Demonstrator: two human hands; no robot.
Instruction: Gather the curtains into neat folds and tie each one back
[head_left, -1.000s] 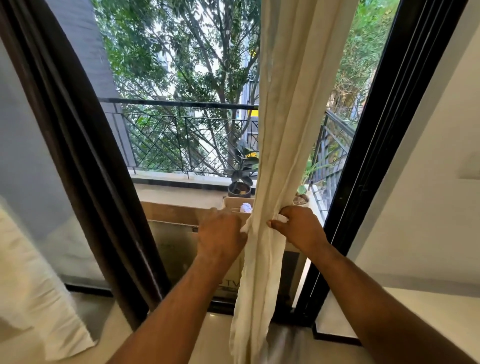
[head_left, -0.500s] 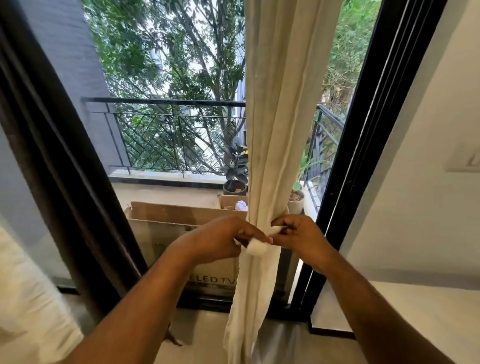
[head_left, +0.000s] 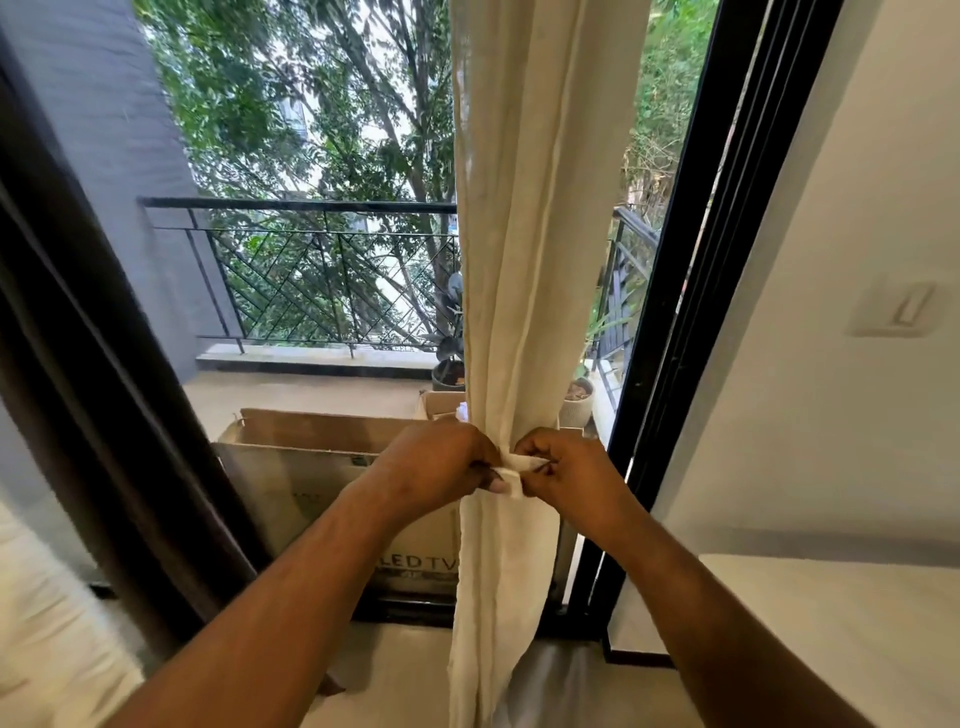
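A tall glass balcony door with a black frame stands behind the grip. In front of it hangs the long cream fabric curtain, gathered into vertical folds and cinched narrow right at the grip. Beyond the grip and to its left sits a brown cardboard TV box. The left hand and the right hand meet at the curtain's waist, fingers curled, each pinching an end of the thin white cloth tie strip between them.
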